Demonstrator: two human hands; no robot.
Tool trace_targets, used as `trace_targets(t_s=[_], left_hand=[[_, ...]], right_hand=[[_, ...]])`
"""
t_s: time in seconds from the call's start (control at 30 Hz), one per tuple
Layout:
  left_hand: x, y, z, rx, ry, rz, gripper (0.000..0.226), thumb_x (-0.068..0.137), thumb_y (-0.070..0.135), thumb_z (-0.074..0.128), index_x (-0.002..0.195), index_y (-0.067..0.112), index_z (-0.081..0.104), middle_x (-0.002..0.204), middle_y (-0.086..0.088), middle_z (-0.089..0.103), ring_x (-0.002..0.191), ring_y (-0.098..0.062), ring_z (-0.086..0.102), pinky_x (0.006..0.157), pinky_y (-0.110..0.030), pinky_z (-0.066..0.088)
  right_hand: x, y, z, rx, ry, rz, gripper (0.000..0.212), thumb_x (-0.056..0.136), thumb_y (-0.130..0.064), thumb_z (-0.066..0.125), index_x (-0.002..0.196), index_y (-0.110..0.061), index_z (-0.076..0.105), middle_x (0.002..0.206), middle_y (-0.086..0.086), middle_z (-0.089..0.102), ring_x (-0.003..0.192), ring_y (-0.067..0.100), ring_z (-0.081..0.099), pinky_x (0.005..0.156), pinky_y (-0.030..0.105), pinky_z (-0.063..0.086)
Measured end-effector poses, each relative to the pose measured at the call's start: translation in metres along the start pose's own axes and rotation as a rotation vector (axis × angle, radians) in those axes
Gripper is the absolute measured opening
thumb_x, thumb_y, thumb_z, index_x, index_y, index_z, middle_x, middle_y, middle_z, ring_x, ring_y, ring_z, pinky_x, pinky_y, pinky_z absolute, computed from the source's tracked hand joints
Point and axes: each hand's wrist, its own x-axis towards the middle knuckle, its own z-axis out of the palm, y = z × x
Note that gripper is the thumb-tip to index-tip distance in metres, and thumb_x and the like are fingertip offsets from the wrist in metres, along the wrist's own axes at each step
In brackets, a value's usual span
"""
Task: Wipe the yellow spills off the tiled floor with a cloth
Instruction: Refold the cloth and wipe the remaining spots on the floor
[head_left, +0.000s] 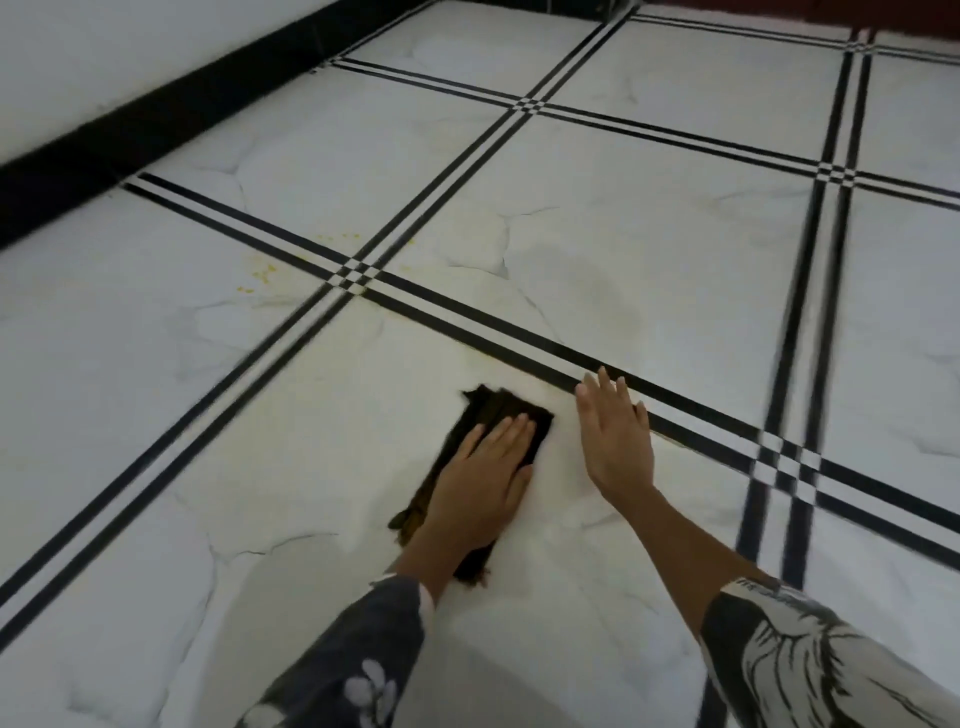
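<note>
A dark brown folded cloth (498, 410) lies on the white marble-look tiled floor (649, 249). My left hand (485, 475) presses flat on the cloth with straight fingers. Just to its right, my right hand (615, 431) rests flat on the bare tile, fingers spread, fingertips at a black tile line. Small yellow spills (260, 275) dot the tile further off to the left, and fainter yellow specks (337, 236) lie beyond the line crossing. A dull smeared patch (587, 280) shows on the tile ahead.
Black double stripes (358, 275) cross the floor in a grid. A black skirting board (156, 109) runs along the white wall at the upper left. Patterned sleeves cover both forearms near the bottom edge.
</note>
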Motion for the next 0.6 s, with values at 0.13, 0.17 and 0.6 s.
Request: trace_targets(t_s=[0.13, 0.17, 0.6], left_hand=[[-0.015, -0.111, -0.021, -0.051, 0.149, -0.594, 0.057, 0.097, 0.038, 0.015, 0.148, 0.012, 0.016, 0.156, -0.005, 0.020, 0.144, -0.017, 0.015, 0.116, -0.032, 0.002], [-0.008, -0.111, -0.025, -0.024, 0.164, -0.717, 0.057, 0.099, 0.037, 0.017, 0.148, 0.010, 0.012, 0.157, -0.006, 0.016, 0.145, -0.018, 0.012, 0.117, -0.035, 0.004], [0.073, -0.280, -0.051, 0.084, 0.147, -0.780, 0.060, 0.098, 0.044, 0.013, 0.149, 0.013, 0.007, 0.157, -0.014, 0.007, 0.145, -0.028, 0.007, 0.118, -0.044, 0.007]], right_hand=[[0.023, -0.048, 0.051, -0.245, -0.148, -0.258, 0.059, 0.096, -0.050, 0.011, 0.146, -0.021, 0.020, 0.156, -0.005, 0.013, 0.145, 0.012, 0.004, 0.118, 0.035, -0.002], [0.023, -0.053, 0.055, -0.284, -0.160, -0.311, 0.067, 0.091, -0.054, 0.003, 0.146, -0.021, 0.018, 0.157, -0.005, 0.011, 0.145, 0.012, 0.003, 0.117, 0.034, -0.003], [0.130, -0.124, 0.152, -0.445, -0.129, -0.345, 0.062, 0.092, -0.054, 0.008, 0.147, -0.029, 0.000, 0.157, -0.006, -0.001, 0.145, 0.012, -0.001, 0.116, 0.038, -0.004]])
